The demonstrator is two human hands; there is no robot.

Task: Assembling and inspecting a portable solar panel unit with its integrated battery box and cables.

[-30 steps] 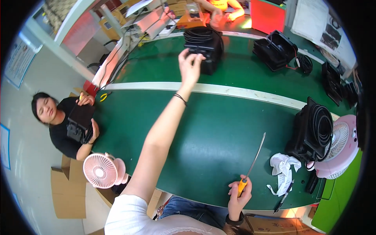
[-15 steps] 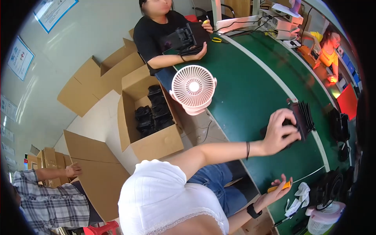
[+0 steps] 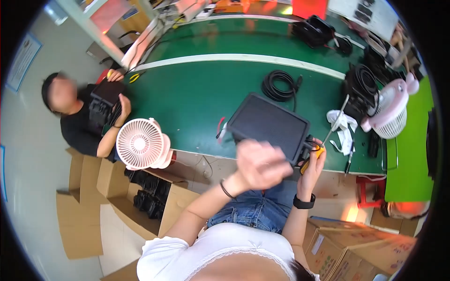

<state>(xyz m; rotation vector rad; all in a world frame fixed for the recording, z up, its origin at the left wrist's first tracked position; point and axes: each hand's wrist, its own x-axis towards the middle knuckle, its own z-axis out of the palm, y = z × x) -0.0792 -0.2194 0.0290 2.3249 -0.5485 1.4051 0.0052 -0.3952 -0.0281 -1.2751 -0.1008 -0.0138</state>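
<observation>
Black panel unit (image 3: 269, 122) now sits at the near edge of the green worktop (image 3: 197, 110), pulled in from beside the white strip (image 3: 225, 58); its cable coil (image 3: 268, 86) lies just beyond it. Your left grip (image 3: 263, 165) is motion-blurred in front of the panel's near edge; you can't make out whether its fingers are spread or pinching, or touching at all. Your right grip (image 3: 313, 166) is wrapped round a screwdriver (image 3: 319, 151), close by the dark fitting (image 3: 307, 149) at the panel's right side. Likely handling: stiff housing, moderate weight, smooth face that may slip or scratch. Take it by opposite rims, fingertips off the face; mind the trailing cable. Hidden from you: the underside, part of the near edge, the cable's joint. Unclear: whether your right fingers touch the fitting.
</observation>
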